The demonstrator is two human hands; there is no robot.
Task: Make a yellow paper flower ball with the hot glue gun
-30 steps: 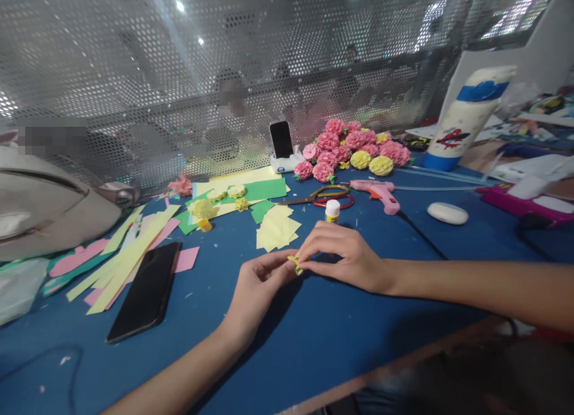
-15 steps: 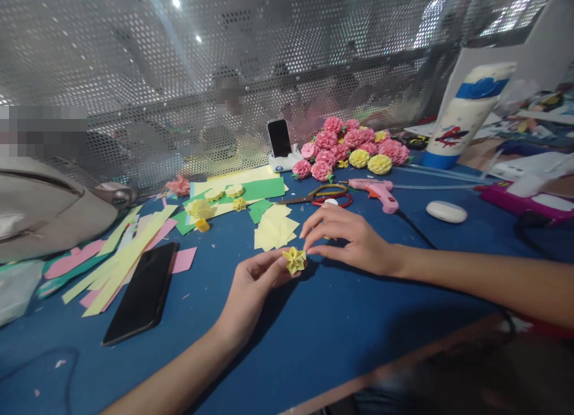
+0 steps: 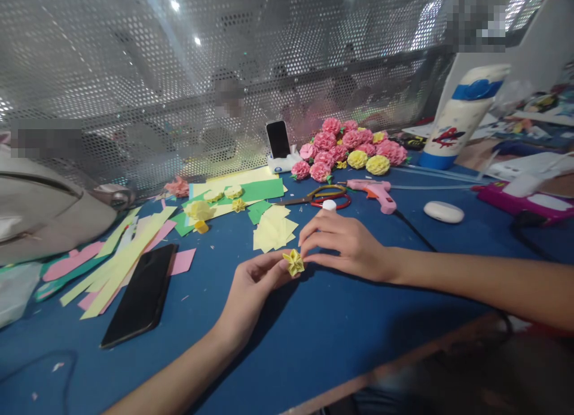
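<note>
Head camera shows your left hand (image 3: 253, 283) pinching the yellow paper flower (image 3: 293, 262) just above the blue table (image 3: 359, 331), near its middle. Your right hand (image 3: 347, 244) has its fingertips pinched on the flower's right edge. Squeezing too hard may crush or tear the folded petals.

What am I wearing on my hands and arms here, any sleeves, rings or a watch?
Nothing visible. The left hand and right hand are ungloved, with no rings, watch or bracelet showing, and no sleeve reaches into view on either side.
</note>
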